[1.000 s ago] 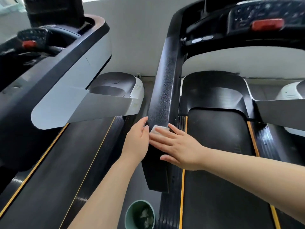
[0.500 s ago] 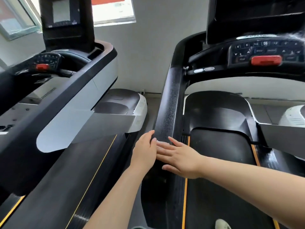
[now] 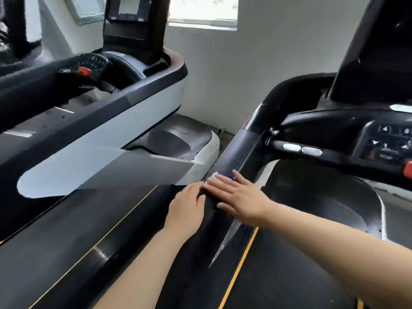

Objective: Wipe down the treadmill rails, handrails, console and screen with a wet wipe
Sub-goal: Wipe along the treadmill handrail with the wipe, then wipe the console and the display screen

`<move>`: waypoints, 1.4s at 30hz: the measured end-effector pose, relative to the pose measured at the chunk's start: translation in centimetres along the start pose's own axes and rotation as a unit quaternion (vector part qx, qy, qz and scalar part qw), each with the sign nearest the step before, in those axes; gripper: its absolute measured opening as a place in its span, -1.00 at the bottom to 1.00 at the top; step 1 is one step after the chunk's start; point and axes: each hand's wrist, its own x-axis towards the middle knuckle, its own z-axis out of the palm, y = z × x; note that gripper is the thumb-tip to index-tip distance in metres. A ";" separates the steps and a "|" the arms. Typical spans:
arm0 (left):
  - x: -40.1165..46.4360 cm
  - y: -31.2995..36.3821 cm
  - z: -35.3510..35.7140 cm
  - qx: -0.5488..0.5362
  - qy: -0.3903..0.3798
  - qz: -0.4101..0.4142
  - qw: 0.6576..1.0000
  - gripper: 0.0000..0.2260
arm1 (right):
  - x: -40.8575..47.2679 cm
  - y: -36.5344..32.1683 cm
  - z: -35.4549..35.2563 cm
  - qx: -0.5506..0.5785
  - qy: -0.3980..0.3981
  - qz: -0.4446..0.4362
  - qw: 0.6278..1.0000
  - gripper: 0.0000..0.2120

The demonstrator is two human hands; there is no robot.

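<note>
Both hands have slid further up the black handrail (image 3: 242,150). Right hand (image 3: 239,196), fingers flat and straight, presses one white wet wipe (image 3: 210,178) onto its top; left hand (image 3: 187,210) lies relaxed against its left side. Two treadmills: the second treadmill (image 3: 93,121) stands left of the handrail.

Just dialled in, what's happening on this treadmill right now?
A person is wiping the black textured left handrail of the right-hand treadmill. The right hand lies flat, pressing a white wet wipe against the rail; the left hand rests on the rail's outer side. The console's red stop button sits untouched.
</note>
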 end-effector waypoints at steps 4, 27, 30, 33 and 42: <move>3.7 3.0 1.3 0.069 0.025 -0.012 0.997 -0.64 | 1.7 9.0 -2.0 0.007 -0.012 0.163 0.986 -0.13; 22.0 10.9 5.8 0.120 0.003 0.252 0.960 -0.64 | 0.1 19.5 -2.5 0.146 0.118 0.143 0.972 -0.18; 22.6 10.7 5.9 0.152 0.015 0.271 0.950 -0.60 | -2.0 21.6 -2.7 0.009 0.096 0.158 0.983 -0.38; 22.5 10.7 6.1 0.182 0.017 0.282 0.942 -0.59 | -4.1 22.3 -1.4 -0.082 -0.024 0.178 0.980 -0.26; 21.8 11.4 6.5 0.215 0.039 0.276 0.936 -0.58 | 1.3 20.6 0.2 -0.116 -0.117 0.300 0.940 -0.28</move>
